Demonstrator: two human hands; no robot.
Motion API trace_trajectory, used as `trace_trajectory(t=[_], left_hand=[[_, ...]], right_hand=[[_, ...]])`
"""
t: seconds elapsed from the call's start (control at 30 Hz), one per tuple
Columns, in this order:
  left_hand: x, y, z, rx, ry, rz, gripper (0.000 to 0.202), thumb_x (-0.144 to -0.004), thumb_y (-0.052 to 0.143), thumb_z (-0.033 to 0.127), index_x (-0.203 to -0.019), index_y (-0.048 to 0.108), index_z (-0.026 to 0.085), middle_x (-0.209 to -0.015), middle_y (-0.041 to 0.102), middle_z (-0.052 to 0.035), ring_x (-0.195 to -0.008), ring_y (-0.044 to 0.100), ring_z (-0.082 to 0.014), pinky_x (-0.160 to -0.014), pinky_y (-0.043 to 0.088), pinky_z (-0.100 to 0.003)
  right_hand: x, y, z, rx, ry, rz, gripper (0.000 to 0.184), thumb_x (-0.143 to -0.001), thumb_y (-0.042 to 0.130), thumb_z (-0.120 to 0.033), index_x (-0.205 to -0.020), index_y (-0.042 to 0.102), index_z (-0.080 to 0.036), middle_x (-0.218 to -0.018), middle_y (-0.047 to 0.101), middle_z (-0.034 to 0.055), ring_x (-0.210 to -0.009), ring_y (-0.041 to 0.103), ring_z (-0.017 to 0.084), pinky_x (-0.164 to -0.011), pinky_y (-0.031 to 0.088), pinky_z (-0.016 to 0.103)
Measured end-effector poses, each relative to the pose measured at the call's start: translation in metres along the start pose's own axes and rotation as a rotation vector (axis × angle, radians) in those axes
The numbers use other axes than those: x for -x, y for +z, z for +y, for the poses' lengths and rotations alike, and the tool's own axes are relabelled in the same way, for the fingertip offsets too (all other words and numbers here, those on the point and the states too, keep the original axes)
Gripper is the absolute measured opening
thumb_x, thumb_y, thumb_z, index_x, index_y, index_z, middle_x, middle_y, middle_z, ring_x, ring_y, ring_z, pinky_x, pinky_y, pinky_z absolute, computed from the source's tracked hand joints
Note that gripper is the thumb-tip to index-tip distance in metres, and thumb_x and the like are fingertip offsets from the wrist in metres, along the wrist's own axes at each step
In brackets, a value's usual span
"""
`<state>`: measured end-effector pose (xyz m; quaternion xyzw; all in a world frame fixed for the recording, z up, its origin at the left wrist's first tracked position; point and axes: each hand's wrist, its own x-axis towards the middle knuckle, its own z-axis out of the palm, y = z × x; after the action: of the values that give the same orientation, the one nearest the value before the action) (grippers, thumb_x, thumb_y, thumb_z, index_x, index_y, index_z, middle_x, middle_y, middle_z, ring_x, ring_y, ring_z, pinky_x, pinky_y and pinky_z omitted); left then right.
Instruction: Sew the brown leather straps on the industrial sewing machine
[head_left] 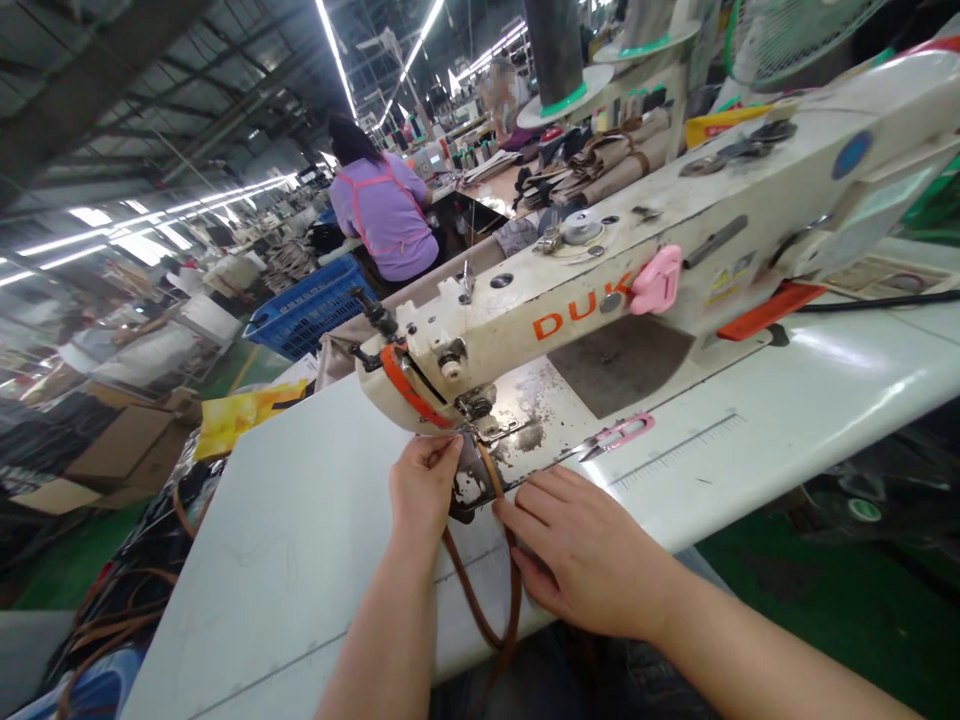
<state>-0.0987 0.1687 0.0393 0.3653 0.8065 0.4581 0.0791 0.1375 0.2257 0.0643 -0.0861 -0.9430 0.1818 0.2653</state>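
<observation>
A narrow brown leather strap runs from under the needle area of the sewing machine toward me and hangs in a loop over the table's front edge. My right hand is closed on this strap, fingers bent around it just in front of the machine's metal plate. My left hand is at the left of the presser foot, with thumb and forefinger pinched together. What the pinch holds is too small to make out. Another run of the strap emerges beside my left wrist.
Pink-handled thread snips lie on the white table, right of the needle. A pink holder is fixed to the machine arm. Behind are a blue crate and a person in a purple shirt. Brown straps hang at the left.
</observation>
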Motion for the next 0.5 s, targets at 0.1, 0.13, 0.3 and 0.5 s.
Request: trace_trajectory(t=[0.1, 0.13, 0.3, 0.5], left_hand=[[-0.0001, 0.0001, -0.0006, 0.022, -0.019, 0.008, 0.028, -0.080, 0.078, 0.047, -0.089, 0.082, 0.021, -0.091, 0.082, -0.0077, -0.084, 0.076, -0.0236, -0.078, 0.061, -0.033], [0.0000, 0.0003, -0.0008, 0.033, -0.026, 0.013, 0.029, -0.079, 0.078, 0.048, -0.089, 0.082, 0.021, -0.090, 0.082, -0.0076, -0.083, 0.076, -0.0234, -0.077, 0.061, -0.033], [0.0016, 0.0010, 0.0018, 0.060, -0.047, 0.034, 0.031, -0.076, 0.081, 0.049, -0.087, 0.081, 0.020, -0.088, 0.081, -0.0070, -0.080, 0.075, -0.0224, -0.076, 0.060, -0.033], [0.0033, 0.0014, 0.0086, 0.073, -0.070, 0.057, 0.034, -0.071, 0.082, 0.051, -0.084, 0.080, 0.019, -0.083, 0.078, -0.0055, -0.075, 0.071, -0.0208, -0.070, 0.057, -0.032]], right_hand=[[0.0006, -0.0001, 0.0000, 0.005, -0.014, -0.015, 0.023, -0.095, 0.061, -0.023, -0.117, 0.065, -0.018, -0.097, 0.065, 0.0070, -0.091, 0.054, 0.024, -0.083, 0.043, 0.042], [0.0006, 0.0000, 0.0000, 0.006, -0.016, -0.025, 0.024, -0.096, 0.060, -0.022, -0.119, 0.065, -0.018, -0.098, 0.065, 0.0071, -0.090, 0.054, 0.024, -0.083, 0.043, 0.042], [0.0010, 0.0012, 0.0011, -0.014, -0.019, -0.057, 0.024, -0.097, 0.057, -0.023, -0.119, 0.065, -0.015, -0.100, 0.065, 0.0069, -0.092, 0.053, 0.025, -0.085, 0.041, 0.042], [0.0013, 0.0018, 0.0025, -0.027, -0.017, -0.039, 0.018, -0.097, 0.058, -0.024, -0.112, 0.065, -0.016, -0.099, 0.065, 0.0073, -0.091, 0.052, 0.025, -0.083, 0.039, 0.041]])
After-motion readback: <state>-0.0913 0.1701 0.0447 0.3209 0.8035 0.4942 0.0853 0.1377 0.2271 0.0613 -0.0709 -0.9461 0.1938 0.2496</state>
